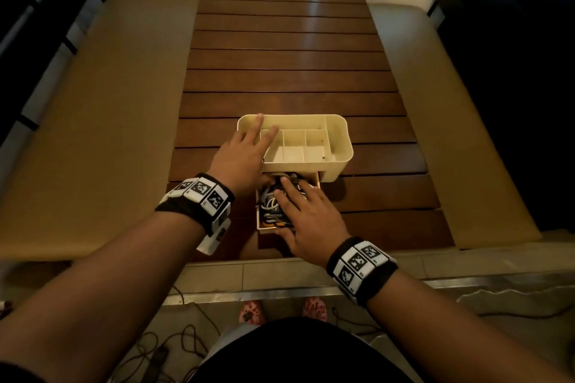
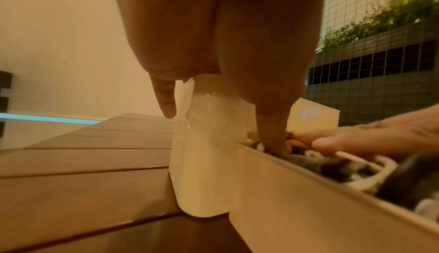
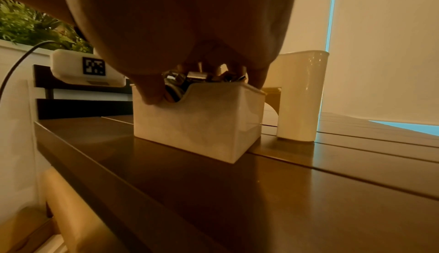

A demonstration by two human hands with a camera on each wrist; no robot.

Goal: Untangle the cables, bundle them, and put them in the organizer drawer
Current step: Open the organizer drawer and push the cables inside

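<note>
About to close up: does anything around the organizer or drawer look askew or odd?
The drawer is pulled out and heaped with cables above its rim; the right hand presses them down. They might snag on closing.

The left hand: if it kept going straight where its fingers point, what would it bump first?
Probably nothing at once: the left hand lies flat over the organizer, fingers pointing past its far left rim, where only bare slatted table shows. Height above the rim is hard to judge.
</note>
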